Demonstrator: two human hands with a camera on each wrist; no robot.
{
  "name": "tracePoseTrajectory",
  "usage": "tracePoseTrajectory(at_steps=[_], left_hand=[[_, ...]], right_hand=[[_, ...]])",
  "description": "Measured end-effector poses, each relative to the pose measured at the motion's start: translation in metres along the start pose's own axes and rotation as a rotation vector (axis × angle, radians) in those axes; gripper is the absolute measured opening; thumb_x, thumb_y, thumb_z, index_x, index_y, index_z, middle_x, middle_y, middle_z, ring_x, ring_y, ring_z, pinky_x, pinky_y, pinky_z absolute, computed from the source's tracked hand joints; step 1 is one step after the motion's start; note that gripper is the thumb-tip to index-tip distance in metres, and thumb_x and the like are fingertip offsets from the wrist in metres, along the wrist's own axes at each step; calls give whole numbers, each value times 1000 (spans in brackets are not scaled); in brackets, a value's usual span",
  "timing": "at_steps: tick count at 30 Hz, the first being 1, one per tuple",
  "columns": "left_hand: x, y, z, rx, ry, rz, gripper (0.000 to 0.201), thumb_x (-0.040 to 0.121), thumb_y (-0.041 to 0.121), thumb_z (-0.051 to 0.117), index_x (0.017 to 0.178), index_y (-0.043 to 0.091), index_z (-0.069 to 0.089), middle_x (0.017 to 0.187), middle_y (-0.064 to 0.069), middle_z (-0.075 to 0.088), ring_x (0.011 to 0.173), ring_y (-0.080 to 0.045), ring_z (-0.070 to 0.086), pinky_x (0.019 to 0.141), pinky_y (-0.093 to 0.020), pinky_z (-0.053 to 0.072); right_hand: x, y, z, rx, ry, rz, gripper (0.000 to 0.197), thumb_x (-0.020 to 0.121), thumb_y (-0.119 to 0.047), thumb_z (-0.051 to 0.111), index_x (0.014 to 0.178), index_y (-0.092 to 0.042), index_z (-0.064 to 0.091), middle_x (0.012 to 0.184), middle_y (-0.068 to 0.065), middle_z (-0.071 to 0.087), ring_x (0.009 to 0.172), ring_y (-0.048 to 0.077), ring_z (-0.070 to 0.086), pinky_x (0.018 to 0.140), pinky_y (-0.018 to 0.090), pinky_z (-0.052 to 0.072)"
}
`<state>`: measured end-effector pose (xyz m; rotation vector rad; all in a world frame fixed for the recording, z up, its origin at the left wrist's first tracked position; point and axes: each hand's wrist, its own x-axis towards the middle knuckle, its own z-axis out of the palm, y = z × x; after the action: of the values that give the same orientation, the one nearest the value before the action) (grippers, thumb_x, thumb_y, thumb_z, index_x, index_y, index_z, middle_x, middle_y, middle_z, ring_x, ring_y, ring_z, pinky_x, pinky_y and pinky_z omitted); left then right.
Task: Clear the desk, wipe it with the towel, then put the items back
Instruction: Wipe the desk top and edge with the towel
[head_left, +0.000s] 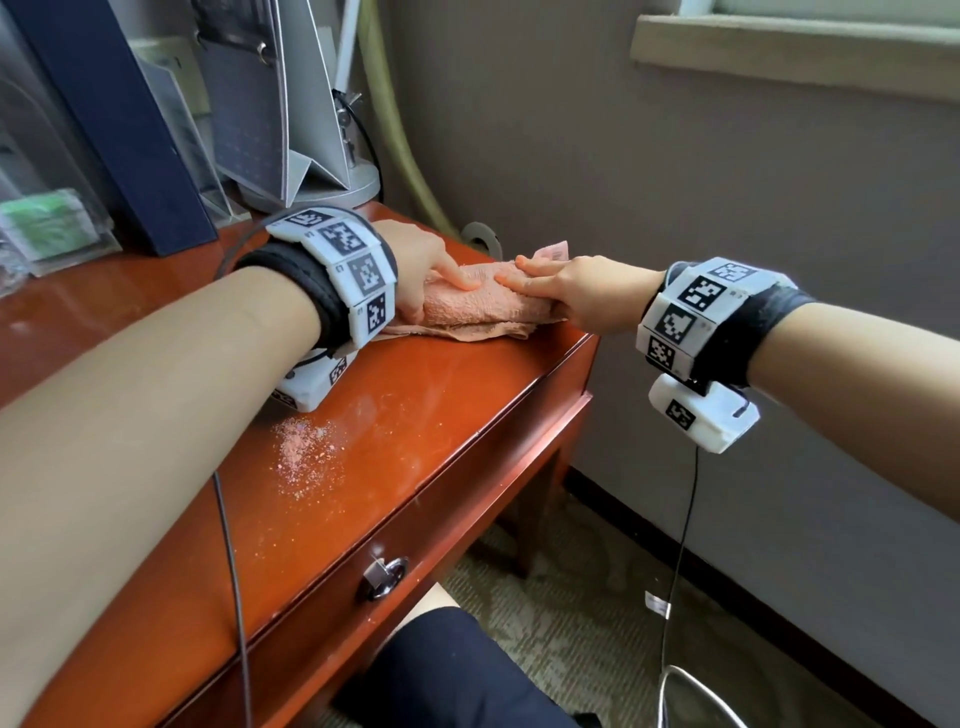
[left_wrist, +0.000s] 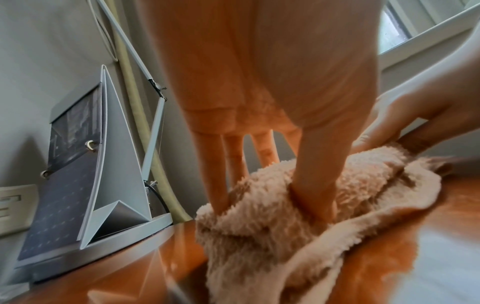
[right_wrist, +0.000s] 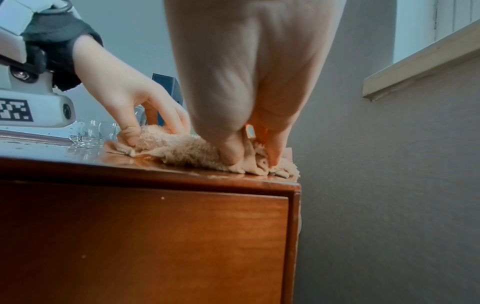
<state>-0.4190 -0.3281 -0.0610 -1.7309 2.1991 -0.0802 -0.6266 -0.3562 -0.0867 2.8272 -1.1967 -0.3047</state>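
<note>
A peach terry towel (head_left: 483, 304) lies bunched at the far right corner of the red-brown desk (head_left: 415, 415). My left hand (head_left: 441, 280) grips its left end; in the left wrist view the thumb (left_wrist: 311, 195) and fingers (left_wrist: 221, 195) dig into the pile and pinch a fold of the towel (left_wrist: 272, 226). My right hand (head_left: 545, 283) holds the right end from beyond the desk's edge. In the right wrist view its thumb (right_wrist: 231, 152) and fingers (right_wrist: 272, 152) squeeze the towel (right_wrist: 187, 150). A patch of pink speckled crumbs (head_left: 306, 452) lies on the desk below my left wrist.
Behind the towel, a grey lamp base carries a standing calendar (head_left: 311, 171). A dark blue folder (head_left: 119, 130) and plastic packets (head_left: 47, 223) stand at the back left. Clear glassware (right_wrist: 91, 131) sits behind my left hand. A drawer lock (head_left: 384, 577) faces me. The wall (head_left: 727, 182) is close on the right.
</note>
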Motion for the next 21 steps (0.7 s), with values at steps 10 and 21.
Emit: tracePoseTrajectory(at_steps=[10, 21], left_hand=[[-16, 12, 1, 23, 8, 27, 73, 78, 22, 72, 137, 46, 37, 135, 2, 46, 120, -21, 48, 85, -28, 40], [-35, 22, 1, 82, -11, 49, 71, 83, 11, 61, 139, 46, 34, 139, 0, 45, 118, -23, 51, 93, -37, 46]], right_hand=[[-31, -23, -1, -97, 4, 55, 77, 91, 4, 35, 150, -32, 0, 159, 0, 4, 140, 32, 25, 108, 35, 33], [-42, -48, -1, -281, -33, 76, 72, 92, -5, 41, 151, -18, 2, 153, 15, 18, 135, 35, 32, 105, 40, 37]])
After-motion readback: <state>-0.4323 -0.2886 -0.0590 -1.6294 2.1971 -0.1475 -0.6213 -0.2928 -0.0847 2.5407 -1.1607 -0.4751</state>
